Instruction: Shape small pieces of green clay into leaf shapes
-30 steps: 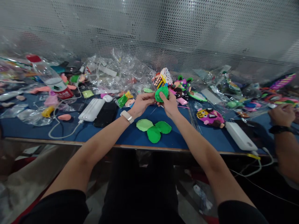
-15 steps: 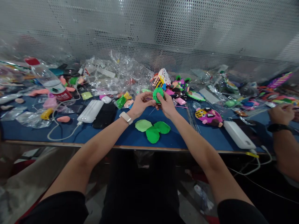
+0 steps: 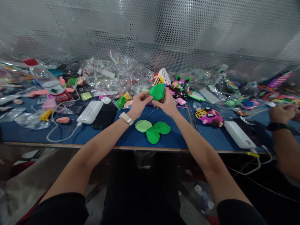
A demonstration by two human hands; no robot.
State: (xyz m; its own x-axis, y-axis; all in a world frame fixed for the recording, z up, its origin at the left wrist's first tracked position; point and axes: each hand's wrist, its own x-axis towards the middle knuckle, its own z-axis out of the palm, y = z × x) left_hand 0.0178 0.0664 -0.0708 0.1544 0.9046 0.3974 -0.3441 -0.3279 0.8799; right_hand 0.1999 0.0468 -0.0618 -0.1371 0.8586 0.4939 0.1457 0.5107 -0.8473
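Between my two hands, above the blue table, is a green clay piece [image 3: 157, 92], rounded and facing me. My left hand [image 3: 140, 103] pinches its left lower edge with thumb and fingers. My right hand [image 3: 168, 103] holds it from the right, fingers partly hidden behind it. A thin wire-like line shows just under the hands. On the table below lie flat clay leaves: a pale green one [image 3: 143, 126] on the left, a bright green one [image 3: 153, 135] in the middle, and another green one [image 3: 162, 127] on the right, their edges meeting.
A white power bank [image 3: 90, 112] and dark phone [image 3: 104, 116] lie left; another power bank [image 3: 239, 134] lies right. A pink clay figure [image 3: 209, 117], plastic bags [image 3: 122, 73] and a tilted bottle [image 3: 55, 87] stand around. Another person's hand [image 3: 283, 113] is at far right.
The green clay piece has turned in my hands, now showing a broader, smoother face, and shifted slightly left and up. My right thumb has moved off its front. The leaves on the table stay put.
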